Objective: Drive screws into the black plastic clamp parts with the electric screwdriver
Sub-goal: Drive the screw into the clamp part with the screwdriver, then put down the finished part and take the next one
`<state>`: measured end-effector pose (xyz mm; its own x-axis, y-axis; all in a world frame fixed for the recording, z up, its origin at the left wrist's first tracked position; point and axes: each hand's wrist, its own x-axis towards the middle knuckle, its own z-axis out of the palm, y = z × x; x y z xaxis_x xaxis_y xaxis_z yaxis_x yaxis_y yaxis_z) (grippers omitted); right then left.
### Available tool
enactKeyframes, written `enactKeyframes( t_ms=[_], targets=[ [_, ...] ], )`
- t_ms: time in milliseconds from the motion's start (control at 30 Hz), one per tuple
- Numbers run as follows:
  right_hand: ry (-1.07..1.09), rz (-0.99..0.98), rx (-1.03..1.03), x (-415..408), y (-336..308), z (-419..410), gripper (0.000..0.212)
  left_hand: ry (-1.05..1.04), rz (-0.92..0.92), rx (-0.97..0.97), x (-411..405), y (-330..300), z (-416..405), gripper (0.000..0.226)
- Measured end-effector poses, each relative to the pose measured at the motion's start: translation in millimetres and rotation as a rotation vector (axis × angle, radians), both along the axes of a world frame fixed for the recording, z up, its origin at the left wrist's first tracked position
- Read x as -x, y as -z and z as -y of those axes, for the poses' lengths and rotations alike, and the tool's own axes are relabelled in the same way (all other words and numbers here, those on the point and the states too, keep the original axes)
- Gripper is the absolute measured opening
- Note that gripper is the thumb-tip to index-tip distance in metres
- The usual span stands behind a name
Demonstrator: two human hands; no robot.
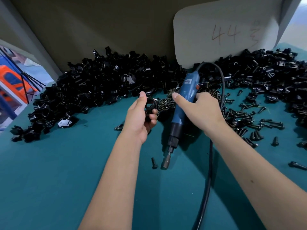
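My left hand (140,116) holds a black plastic clamp part (150,104) with a round opening, thumb above it and fingers curled under it. My right hand (201,109) grips the blue electric screwdriver (183,103) around its body, thumb stretched along the left side. The tool points down toward me, its bit tip (166,163) close to the teal table (58,171). One loose black screw (154,162) lies just left of the tip. A heap of dark screws (166,103) sits behind both hands.
A big pile of black clamp parts (93,83) curves along the back, from the left to the far right (265,72). More screws (252,120) are scattered to the right. The black power cord (210,163) runs toward me. A white card marked 44 (224,30) leans on the wall.
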<state>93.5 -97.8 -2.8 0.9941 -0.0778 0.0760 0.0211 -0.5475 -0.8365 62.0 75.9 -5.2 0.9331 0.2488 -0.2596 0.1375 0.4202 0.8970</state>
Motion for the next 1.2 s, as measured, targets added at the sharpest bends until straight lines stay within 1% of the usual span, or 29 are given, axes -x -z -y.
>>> enactKeyframes(
  t_ms=[67,167,267,367,433,500,567,600,633,667,733,767,800,833,867,900,933,967,1033,1100,1200],
  targets=[
    [-0.039,0.026,0.110,0.3,-1.2,-0.9,0.065,-0.019,0.027,-0.039,0.2,-0.2,1.4,0.032],
    [-0.095,0.049,0.184,-1.4,-3.7,0.5,0.060,-0.014,0.044,-0.070,0.5,0.7,2.5,0.034],
    [-0.076,0.059,0.279,-6.1,-1.7,4.5,0.056,-0.007,0.047,-0.064,0.7,2.0,3.6,0.034],
    [-0.048,0.093,0.330,-8.3,-0.7,9.6,0.045,0.015,0.072,-0.086,0.5,3.7,4.1,0.033],
    [-0.038,0.123,0.343,-8.4,-2.8,13.3,0.032,0.019,0.109,-0.101,0.4,4.1,6.9,0.028],
    [-0.030,0.166,0.326,-7.8,-7.3,17.0,0.020,0.000,0.163,-0.093,1.0,2.2,13.3,0.023],
    [-0.010,0.210,0.317,-8.5,-13.8,20.6,0.015,-0.039,0.249,-0.151,1.0,-0.9,20.7,0.020],
    [-0.002,0.219,0.291,-9.1,-18.6,22.4,0.015,-0.059,0.299,-0.219,1.3,-2.7,23.9,0.022],
    [-0.003,0.213,0.227,-8.5,-25.6,26.5,0.018,-0.070,0.345,-0.328,1.9,-4.3,28.8,0.026],
    [-0.030,0.193,0.131,-7.7,-34.6,29.8,0.023,-0.079,0.387,-0.481,2.6,-6.8,32.6,0.032],
    [-0.150,0.093,-0.056,-3.8,-56.7,38.2,0.033,-0.082,0.445,-0.820,5.2,-14.2,42.5,0.040],
    [-0.231,0.032,-0.090,-2.0,-67.0,42.2,0.036,-0.079,0.458,-0.970,6.6,-17.9,48.4,0.042],
    [-0.300,-0.014,-0.074,0.5,-75.7,49.4,0.037,-0.062,0.466,-1.081,7.5,-21.1,57.5,0.045],
    [-0.349,-0.034,-0.020,2.7,-83.3,56.6,0.034,-0.040,0.476,-1.143,8.6,-23.8,67.5,0.047],
    [-0.367,-0.035,0.054,4.8,-88.7,65.0,0.027,-0.014,0.485,-1.158,9.7,-24.9,79.3,0.050],
    [-0.351,-0.018,0.141,6.1,-93.6,78.1,0.018,0.022,0.494,-1.128,9.6,-25.7,95.9,0.052],
    [-0.325,-0.006,0.213,7.1,-97.2,91.7,0.010,0.075,0.484,-1.070,9.4,-26.3,112.5,0.054],
    [-0.291,-0.008,0.281,8.6,-100.2,109.8,0.007,0.150,0.459,-0.995,9.2,-25.8,132.8,0.055],
    [-0.240,-0.046,0.409,11.4,-106.0,144.5,0.013,0.282,0.407,-0.877,8.2,-22.9,169.4,0.054],
    [-0.194,-0.118,0.522,14.0,-109.3,178.5,0.019,0.374,0.382,-0.824,7.6,-17.1,205.3,0.045],
    [-0.140,-0.222,0.679,15.7,-104.6,215.8,0.022,0.466,0.371,-0.896,9.3,-12.0,249.2,0.023]
  ],
)
